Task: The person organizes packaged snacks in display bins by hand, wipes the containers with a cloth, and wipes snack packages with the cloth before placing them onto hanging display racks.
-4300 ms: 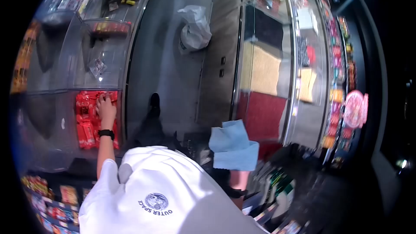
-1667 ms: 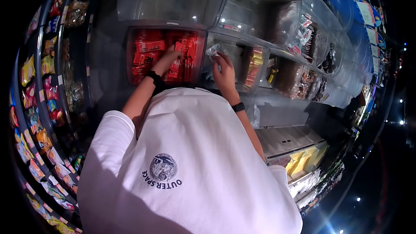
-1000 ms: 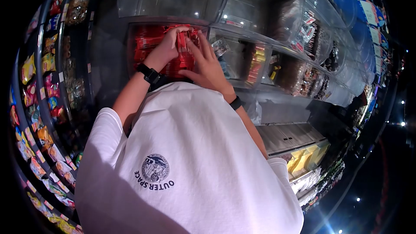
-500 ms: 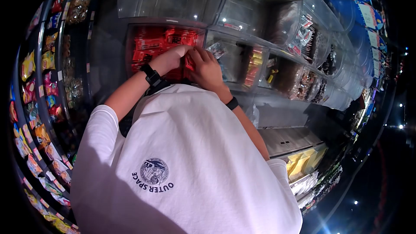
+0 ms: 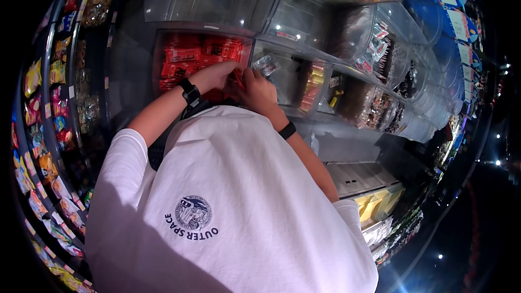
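Observation:
My left hand [image 5: 219,74], with a black watch on its wrist, is closed at the front of a clear bin [image 5: 211,27] of red snack packets [image 5: 182,55]. Close beside it, my right hand [image 5: 258,94] is closed too, a black band around its wrist. A small red packet [image 5: 237,80] shows between the two hands, gripped by the fingers of both. Its lower part is hidden behind my fingers, and its print is too small to read.
Right of my hands, another clear bin holds silvery packets [image 5: 265,65]. Gold-and-red packets [image 5: 313,84] stand farther right. More clear bins [image 5: 312,13] rise above. Shelves of bagged snacks [image 5: 58,73] line the left side. A yellow-lit box [image 5: 380,206] stands at lower right.
Both hands have come slightly down and toward my body, away from the red packets in the bin. The red packet between them shows more clearly. The view has shifted slightly.

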A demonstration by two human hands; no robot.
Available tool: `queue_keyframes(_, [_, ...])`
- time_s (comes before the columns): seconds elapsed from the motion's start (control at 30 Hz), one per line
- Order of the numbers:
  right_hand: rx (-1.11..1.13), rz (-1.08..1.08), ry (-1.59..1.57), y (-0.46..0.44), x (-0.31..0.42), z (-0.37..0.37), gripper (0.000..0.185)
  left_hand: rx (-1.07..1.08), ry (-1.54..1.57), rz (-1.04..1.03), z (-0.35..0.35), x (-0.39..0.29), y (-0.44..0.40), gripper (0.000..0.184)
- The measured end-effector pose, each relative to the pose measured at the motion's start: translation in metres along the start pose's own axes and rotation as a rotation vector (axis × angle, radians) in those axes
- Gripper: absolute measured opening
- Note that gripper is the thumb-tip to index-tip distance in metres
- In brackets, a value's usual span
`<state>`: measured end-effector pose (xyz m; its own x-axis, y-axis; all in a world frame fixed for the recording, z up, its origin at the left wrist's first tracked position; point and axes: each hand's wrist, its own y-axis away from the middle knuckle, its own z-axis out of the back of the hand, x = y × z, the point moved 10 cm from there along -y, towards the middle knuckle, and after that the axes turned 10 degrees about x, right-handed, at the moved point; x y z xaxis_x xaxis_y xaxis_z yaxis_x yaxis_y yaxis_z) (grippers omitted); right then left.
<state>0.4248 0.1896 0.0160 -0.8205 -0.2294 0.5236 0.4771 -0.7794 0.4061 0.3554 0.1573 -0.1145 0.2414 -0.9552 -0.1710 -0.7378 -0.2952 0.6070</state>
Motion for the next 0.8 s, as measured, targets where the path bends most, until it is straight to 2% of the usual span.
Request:
queue_keyframes(0.1, [0.004, -0.032, -0.016, 0.000, -0.008, -0.002, 0.035, -0.047, -0.178, 0.079, 0.000, 0.000, 0.006, 0.031])
queue_keyframes(0.13, [0.020, -0.054, -0.020, -0.001, -0.012, -0.005, 0.035, -0.047, -0.177, 0.079, -0.002, -0.001, 0.008, 0.031])
queue_keyframes(0.23, [0.064, -0.144, -0.102, -0.001, -0.028, -0.008, 0.034, -0.134, -0.440, 0.084, -0.011, -0.017, 0.034, 0.040])
queue_keyframes(0.27, [0.064, -0.143, -0.104, -0.001, -0.030, -0.008, 0.034, -0.135, -0.440, 0.084, 0.004, -0.010, 0.024, 0.040])
queue_keyframes(0.33, [0.065, -0.083, -0.168, 0.001, -0.030, -0.010, 0.033, -0.507, -0.816, -0.301, 0.066, -0.039, 0.006, 0.043])
queue_keyframes(0.37, [0.036, -0.068, -0.192, 0.002, -0.031, -0.009, 0.034, -0.585, -0.969, -0.464, 0.070, -0.053, 0.008, 0.047])
queue_keyframes(0.4, [0.024, -0.069, -0.229, 0.004, -0.032, -0.008, 0.033, -0.645, -0.980, -0.522, 0.074, -0.058, 0.013, 0.054])
queue_keyframes(0.47, [0.042, -0.105, -0.278, 0.005, -0.038, -0.009, 0.032, -0.766, -0.987, -0.333, 0.096, -0.056, 0.008, 0.060])
queue_keyframes(0.5, [0.042, -0.103, -0.279, 0.006, -0.036, -0.009, 0.032, -0.768, -0.987, -0.333, 0.092, -0.058, 0.009, 0.060])
queue_keyframes(0.57, [0.017, -0.109, -0.283, 0.009, -0.034, -0.004, 0.031, -0.603, -0.205, -0.244, 0.100, -0.031, -0.005, 0.064])
queue_keyframes(0.6, [0.017, -0.098, -0.270, 0.010, -0.033, -0.004, 0.031, -0.628, -0.027, -0.295, 0.104, -0.029, -0.009, 0.065])
queue_keyframes(0.67, [0.015, -0.066, -0.244, 0.010, -0.032, -0.006, 0.031, -0.584, 0.101, -0.395, 0.107, -0.038, -0.018, 0.065])
queue_keyframes(0.8, [-0.029, -0.051, -0.291, 0.016, -0.035, -0.001, 0.030, -0.562, 0.375, -0.363, 0.156, -0.035, -0.058, 0.060])
